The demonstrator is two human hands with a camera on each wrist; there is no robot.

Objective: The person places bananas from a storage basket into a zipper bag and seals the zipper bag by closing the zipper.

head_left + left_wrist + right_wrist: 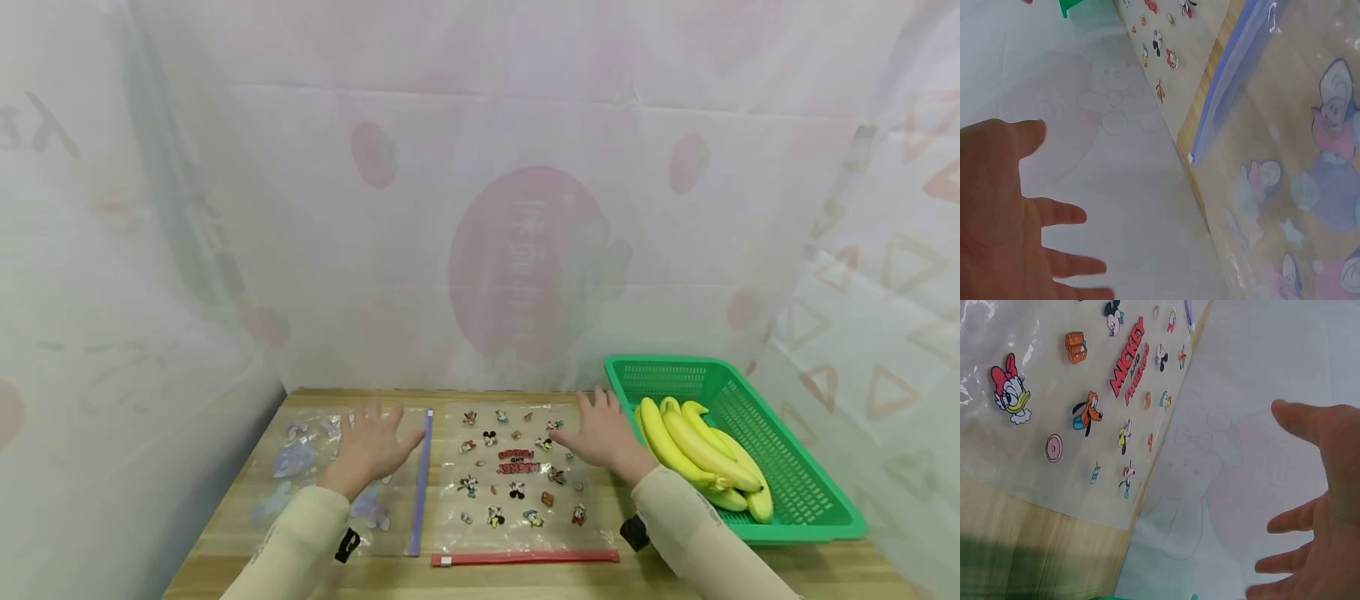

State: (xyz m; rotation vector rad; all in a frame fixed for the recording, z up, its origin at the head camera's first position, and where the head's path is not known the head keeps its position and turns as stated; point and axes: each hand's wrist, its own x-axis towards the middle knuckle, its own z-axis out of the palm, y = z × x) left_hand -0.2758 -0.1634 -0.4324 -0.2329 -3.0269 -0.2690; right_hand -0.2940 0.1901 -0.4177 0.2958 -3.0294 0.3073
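Observation:
My left hand (372, 446) hovers with spread fingers over a clear zip bag (262, 508) printed with pale purple figures; a purple slider strip (422, 492) runs along its right side. My right hand (606, 433), fingers also spread, is over the upper right part of a second clear zip bag (480, 533) with small cartoon prints and red "Mickey and Friends" lettering. That bag's red zip strip (525, 557) lies toward me. Both hands hold nothing. Close to the right hand, several bananas (697, 442) lie heaped in a green basket (810, 492).
The bags lie flat, side by side, on a wooden table (390, 579). A pale printed cloth (420, 250) hangs behind the table's back edge and along both sides. The basket stands at the table's right.

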